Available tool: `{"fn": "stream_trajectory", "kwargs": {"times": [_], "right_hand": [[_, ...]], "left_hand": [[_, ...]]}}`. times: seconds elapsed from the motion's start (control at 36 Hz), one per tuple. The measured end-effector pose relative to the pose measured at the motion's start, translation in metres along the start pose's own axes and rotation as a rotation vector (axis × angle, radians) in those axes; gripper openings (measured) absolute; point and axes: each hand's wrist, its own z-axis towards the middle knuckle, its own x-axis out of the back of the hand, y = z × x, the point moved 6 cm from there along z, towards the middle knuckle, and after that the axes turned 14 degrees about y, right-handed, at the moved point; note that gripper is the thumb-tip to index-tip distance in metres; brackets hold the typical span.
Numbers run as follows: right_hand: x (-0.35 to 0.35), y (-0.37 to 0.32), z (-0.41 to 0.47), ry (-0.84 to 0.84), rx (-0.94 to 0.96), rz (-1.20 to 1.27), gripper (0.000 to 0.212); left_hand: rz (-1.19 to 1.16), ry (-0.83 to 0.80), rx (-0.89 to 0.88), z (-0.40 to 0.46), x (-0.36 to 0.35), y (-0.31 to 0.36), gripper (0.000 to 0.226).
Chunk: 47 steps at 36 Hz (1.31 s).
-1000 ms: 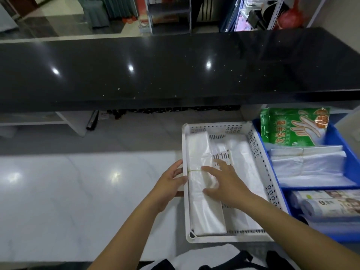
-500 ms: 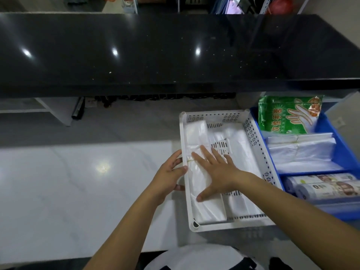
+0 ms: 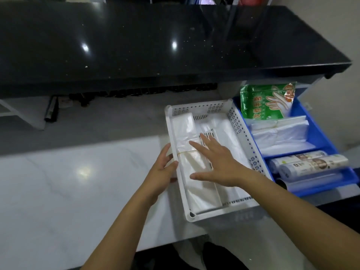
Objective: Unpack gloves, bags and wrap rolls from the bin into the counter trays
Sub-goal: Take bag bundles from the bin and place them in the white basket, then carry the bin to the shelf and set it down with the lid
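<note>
Since the earlier frames your right hand (image 3: 220, 164) has flattened out: a second ago its fingers were bent over the bundle, now they are straight and spread. Your left hand (image 3: 163, 173) has stayed at the same place on the tray's edge.

The right hand lies with open palm on the banded bundle of clear bags (image 3: 191, 166) in the left compartment of the white perforated tray (image 3: 241, 131). It presses down and does not grip anything. A thin rubber band goes across the bundle just under your index finger. A second flat pile of clear bags (image 3: 228, 131) fills the right compartment.

The left hand holds the left wall of the tray, thumb on the rim and fingers curled on the outside.

The tray stands on the white marble counter (image 3: 78, 182), touching the blue bin (image 3: 319, 133) on its right. In the bin, the green pack of gloves (image 3: 266, 102) leans at the far end, more folded bags (image 3: 280, 133) lie in the middle, and the wrap rolls (image 3: 309, 162) lie in the near compartment. A black shelf (image 3: 155, 45) runs above.
</note>
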Motion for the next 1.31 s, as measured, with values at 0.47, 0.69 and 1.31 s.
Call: {"fn": "stream_trajectory", "kwargs": {"times": [0.47, 0.69, 1.31], "right_hand": [[-0.036, 0.027, -0.176, 0.152, 0.178, -0.216, 0.078], [-0.076, 0.008, -0.258, -0.030, 0.467, -0.093, 0.073], [-0.229, -0.119, -0.404, -0.455, 0.692, -0.302, 0.069]], "left_hand": [[0.691, 0.493, -0.332, -0.176, -0.013, -0.066, 0.075], [0.601, 0.765, 0.010, -0.307, -0.034, -0.151, 0.080], [0.384, 1.067, 0.519, -0.587, 0.038, -0.371, 0.083]]}}
